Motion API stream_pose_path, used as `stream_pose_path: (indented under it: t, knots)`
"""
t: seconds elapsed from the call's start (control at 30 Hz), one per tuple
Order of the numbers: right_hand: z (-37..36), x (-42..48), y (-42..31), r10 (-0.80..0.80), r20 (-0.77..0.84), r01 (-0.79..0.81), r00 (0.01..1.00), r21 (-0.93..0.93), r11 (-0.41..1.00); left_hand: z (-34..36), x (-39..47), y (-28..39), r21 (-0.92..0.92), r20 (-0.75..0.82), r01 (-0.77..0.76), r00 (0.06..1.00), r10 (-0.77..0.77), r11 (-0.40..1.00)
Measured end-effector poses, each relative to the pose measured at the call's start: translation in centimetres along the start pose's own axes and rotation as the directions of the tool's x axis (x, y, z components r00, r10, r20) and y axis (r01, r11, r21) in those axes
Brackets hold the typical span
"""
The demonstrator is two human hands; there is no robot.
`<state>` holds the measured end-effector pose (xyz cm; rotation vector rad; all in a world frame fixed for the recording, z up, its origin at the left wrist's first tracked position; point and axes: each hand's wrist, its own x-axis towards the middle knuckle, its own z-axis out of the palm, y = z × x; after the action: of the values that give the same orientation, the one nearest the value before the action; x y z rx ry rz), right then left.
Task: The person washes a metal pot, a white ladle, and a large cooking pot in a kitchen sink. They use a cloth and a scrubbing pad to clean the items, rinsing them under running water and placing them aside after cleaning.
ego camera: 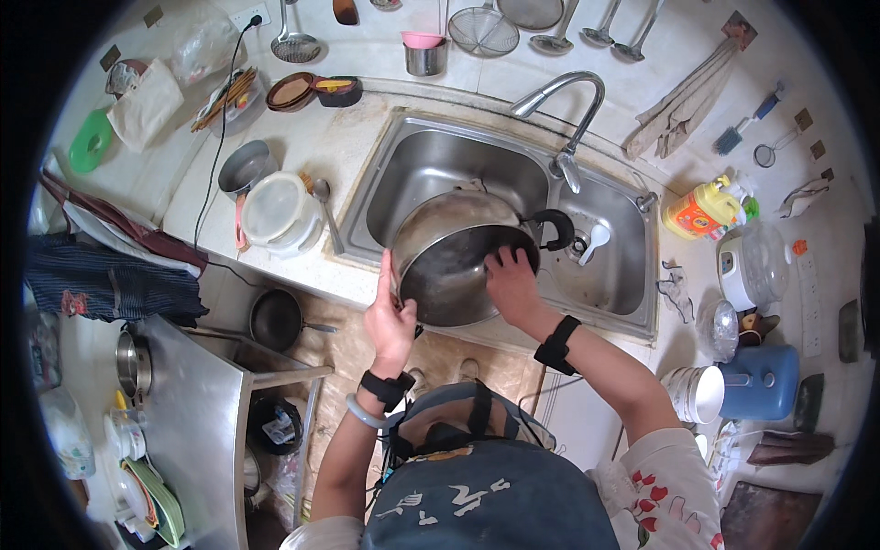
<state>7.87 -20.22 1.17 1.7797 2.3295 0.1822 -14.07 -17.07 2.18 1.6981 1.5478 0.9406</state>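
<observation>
A deep metal wok is tilted over the front edge of the double-bowl steel sink, its mouth facing me. One black loop handle sticks out at its right, above the divider between the bowls. My left hand grips the wok's left rim, with the thumb at the mouth and fingers along the outside. Inside the wok, my right hand presses against the right part of the inner wall. Its fingertips are dark against the metal, so whether they hold something is hidden.
A curved faucet stands behind the sink. In the right bowl lies a white spoon. Left on the counter are a lidded plastic tub, a metal spoon and a grey pot. A yellow detergent bottle stands right.
</observation>
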Motion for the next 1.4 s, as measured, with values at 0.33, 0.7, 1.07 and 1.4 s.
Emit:
stream_pose_path:
  t: [0.33, 0.7, 1.07, 1.4]
  knots:
    - [1.5, -0.5, -2.5, -0.037, -0.094, 0.053, 0.995, 0.167, 0.985, -0.1, -0.3, -2.3, -0.079, -0.025, 0.046, 0.999, -0.048, 0.996]
    - [0.7, -0.6, -4.8, -0.101, 0.071, 0.075, 0.992, 0.306, 0.949, -0.4, -1.1, -3.8, -0.118, -0.082, 0.147, 0.984, -0.157, 0.982]
    - [0.6, 0.4, -7.8, -0.163, -0.173, 0.238, 0.971, 0.683, 0.691, -1.4, -0.1, -4.2, -0.175, -0.075, 0.205, 0.973, -0.22, 0.963]
    - [2.8, -1.1, -2.4, -0.111, -0.244, 0.126, 0.963, 0.045, 0.991, -4.2, 0.1, 1.3, -0.398, 0.226, 0.034, 0.972, 0.062, 0.917]
